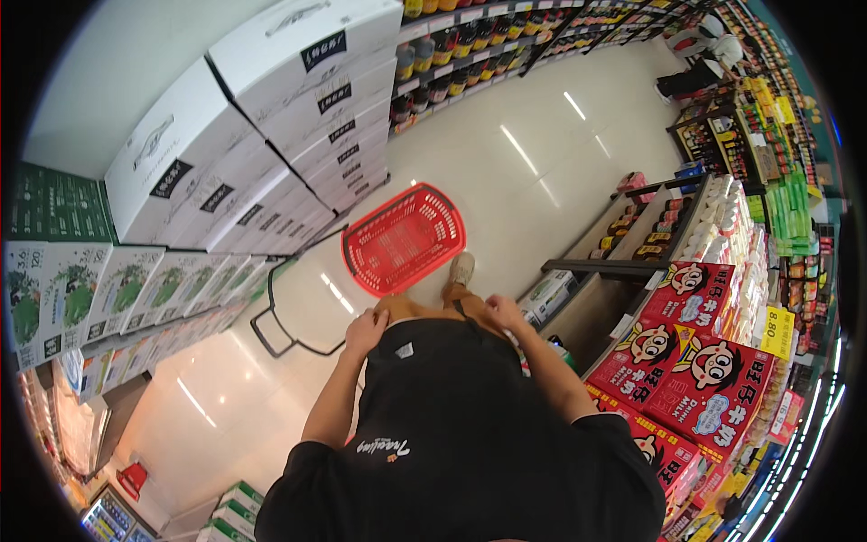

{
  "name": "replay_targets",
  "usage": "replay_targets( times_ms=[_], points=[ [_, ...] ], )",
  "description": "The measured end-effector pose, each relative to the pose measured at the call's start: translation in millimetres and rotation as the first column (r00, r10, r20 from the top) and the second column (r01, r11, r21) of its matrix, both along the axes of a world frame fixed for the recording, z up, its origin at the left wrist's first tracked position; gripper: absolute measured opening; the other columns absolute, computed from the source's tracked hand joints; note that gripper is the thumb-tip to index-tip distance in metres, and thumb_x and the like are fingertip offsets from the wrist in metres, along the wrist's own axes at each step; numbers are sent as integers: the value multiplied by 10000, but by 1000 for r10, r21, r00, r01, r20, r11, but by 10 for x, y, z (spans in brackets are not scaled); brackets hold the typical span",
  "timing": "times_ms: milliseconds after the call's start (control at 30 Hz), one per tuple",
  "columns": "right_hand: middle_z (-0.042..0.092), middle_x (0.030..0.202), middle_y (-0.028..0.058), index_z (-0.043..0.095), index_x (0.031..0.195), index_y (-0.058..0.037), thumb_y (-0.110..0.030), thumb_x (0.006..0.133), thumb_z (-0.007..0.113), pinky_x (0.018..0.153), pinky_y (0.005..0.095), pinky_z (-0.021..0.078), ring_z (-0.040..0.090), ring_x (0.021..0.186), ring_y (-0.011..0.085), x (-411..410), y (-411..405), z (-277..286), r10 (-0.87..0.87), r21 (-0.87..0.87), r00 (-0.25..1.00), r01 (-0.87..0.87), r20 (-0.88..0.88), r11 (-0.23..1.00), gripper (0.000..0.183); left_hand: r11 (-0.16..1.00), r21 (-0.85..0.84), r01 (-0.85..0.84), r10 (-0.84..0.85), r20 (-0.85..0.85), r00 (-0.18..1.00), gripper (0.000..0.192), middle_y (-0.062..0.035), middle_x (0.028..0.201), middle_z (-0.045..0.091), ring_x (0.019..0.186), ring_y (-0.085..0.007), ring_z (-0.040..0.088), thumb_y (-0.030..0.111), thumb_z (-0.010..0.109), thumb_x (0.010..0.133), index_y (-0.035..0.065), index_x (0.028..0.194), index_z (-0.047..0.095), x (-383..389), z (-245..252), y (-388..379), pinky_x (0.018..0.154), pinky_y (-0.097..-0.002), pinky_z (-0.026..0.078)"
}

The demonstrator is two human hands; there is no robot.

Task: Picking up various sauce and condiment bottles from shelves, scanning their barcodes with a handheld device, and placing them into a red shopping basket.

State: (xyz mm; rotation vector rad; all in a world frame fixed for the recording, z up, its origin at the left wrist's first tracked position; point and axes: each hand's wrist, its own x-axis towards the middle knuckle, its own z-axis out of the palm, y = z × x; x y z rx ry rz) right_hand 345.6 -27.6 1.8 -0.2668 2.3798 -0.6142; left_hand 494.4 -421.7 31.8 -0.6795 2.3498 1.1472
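My left hand (366, 332) rests against the upper leg of my brown trousers (399, 308), its fingers partly curled. On the other side, my right hand (504, 313) hangs at the trouser leg, fingers bent; whether either hand grips the cloth is unclear. A red plastic shopping basket (406, 237) stands on the floor before my feet, with nothing visible in it. Its long black pull handle (273, 298) stretches out to the left, apart from my left hand. One light shoe (462, 269) shows beside the basket's near edge.
White cartons (271, 135) and green-white boxes (135, 284) are stacked at left. Red milk-drink cartons (704, 393) and a low shelf (596, 305) stand close at right. Bottles line a shelf (467, 51) ahead. Another person (704, 57) is at the far right shelves.
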Motion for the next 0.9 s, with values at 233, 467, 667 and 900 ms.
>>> replay_targets(
  times_ms=[233,467,667,900],
  points=[
    [725,1016,232,717,1042,-15,-394,871,654,883,470,533,684,1004,414,361,48,125,-111,42,992,109,59,993,421,999,-41,-33,29,-94,995,591,-292,818,694,834,-468,693,569,489,1007,4,1089,644,413,345,-366,738,-529,532],
    [743,1025,208,727,1079,-19,-378,867,673,890,428,551,711,987,369,347,-10,40,-155,58,987,153,45,987,421,906,419,-65,-53,265,963,522,-9,577,532,469,-104,499,539,714,915,42,788,618,1059,1078,-1084,439,-288,395],
    [743,1028,182,716,1108,-18,-378,898,673,866,412,557,720,958,330,32,-546,171,-19,-53,999,21,44,998,419,877,412,-247,59,418,907,398,10,586,523,446,-81,481,414,775,872,52,821,620,1038,1677,-1539,409,-249,360],
    [694,1143,97,581,1312,8,-321,957,722,984,335,501,647,1138,193,-124,-2176,1459,53,-707,882,339,469,621,505,879,213,-428,478,-382,791,298,-96,678,585,559,-231,569,201,717,831,-25,982,596,37,1144,-703,553,-392,489]
  ],
)
